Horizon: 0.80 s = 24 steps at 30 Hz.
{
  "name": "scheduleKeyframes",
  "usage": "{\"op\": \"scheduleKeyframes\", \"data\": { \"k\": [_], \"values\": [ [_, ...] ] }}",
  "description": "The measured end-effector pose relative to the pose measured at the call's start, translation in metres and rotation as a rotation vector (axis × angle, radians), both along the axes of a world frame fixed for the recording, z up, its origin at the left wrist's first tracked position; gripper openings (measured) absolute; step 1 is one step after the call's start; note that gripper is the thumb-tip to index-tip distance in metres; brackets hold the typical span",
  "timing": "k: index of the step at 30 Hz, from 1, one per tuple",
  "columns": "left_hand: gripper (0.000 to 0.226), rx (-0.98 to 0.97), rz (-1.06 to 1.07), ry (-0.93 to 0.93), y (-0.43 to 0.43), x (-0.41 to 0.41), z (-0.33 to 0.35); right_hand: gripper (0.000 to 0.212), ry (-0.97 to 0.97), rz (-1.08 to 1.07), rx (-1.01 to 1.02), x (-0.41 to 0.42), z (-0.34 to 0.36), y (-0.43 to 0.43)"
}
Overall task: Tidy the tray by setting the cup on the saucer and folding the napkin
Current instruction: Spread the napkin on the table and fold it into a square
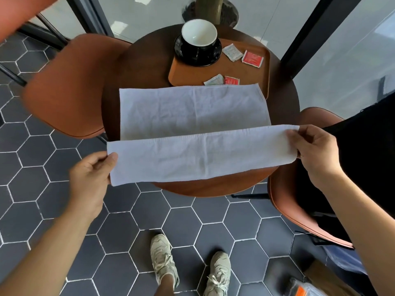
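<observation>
A pale grey napkin (192,129) lies spread across the round wooden table (282,107), its near edge lifted and turned over toward the far side. My left hand (94,174) pinches the napkin's near left corner. My right hand (316,150) pinches its near right corner. The far half lies flat and covers the near edge of the brown tray (181,71). On the tray's far left stands a black cup (199,37) with a white inside, upright on a black saucer (183,56).
Several sachets, red (252,58) and white (232,52), lie on the tray. Orange chairs stand at the left (70,86) and right (299,201), the right one holding a dark garment. A pillar rises behind the table. My feet stand on hexagon tiles below.
</observation>
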<state>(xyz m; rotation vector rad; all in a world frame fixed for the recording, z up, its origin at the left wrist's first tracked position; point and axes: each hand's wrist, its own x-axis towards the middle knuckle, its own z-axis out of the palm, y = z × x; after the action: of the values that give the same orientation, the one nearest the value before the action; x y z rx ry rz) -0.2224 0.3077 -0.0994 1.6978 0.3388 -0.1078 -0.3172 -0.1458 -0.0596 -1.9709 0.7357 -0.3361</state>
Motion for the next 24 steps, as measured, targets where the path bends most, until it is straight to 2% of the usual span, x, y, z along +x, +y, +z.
{"op": "scheduleKeyframes", "data": {
  "k": [3, 6, 10, 13, 19, 23, 24],
  "values": [
    [0.004, -0.018, 0.018, 0.015, 0.0, 0.014, -0.005, 0.021, -0.003, -0.01, -0.015, 0.013, 0.002, 0.005],
    [0.004, 0.013, 0.023, 0.007, 0.0, 0.031, -0.005, 0.013, -0.002, -0.022, -0.048, 0.027, -0.001, 0.007],
    [0.026, 0.026, -0.007, -0.067, -0.008, 0.054, 0.003, 0.008, 0.004, -0.052, -0.06, 0.043, -0.011, 0.004],
    [0.018, 0.043, 0.025, -0.093, -0.014, 0.07, 0.007, 0.01, 0.022, -0.029, -0.06, 0.054, -0.015, -0.003],
    [0.024, 0.116, 0.068, -0.07, -0.029, 0.095, 0.014, 0.01, 0.072, 0.066, -0.047, 0.086, -0.016, -0.016],
    [0.004, 0.188, 0.078, -0.048, -0.035, 0.116, 0.018, 0.01, 0.077, 0.113, -0.08, 0.107, -0.009, -0.019],
    [0.013, 0.193, 0.077, -0.042, -0.035, 0.12, 0.017, 0.01, 0.078, 0.12, -0.091, 0.112, -0.007, -0.021]
  ]
}}
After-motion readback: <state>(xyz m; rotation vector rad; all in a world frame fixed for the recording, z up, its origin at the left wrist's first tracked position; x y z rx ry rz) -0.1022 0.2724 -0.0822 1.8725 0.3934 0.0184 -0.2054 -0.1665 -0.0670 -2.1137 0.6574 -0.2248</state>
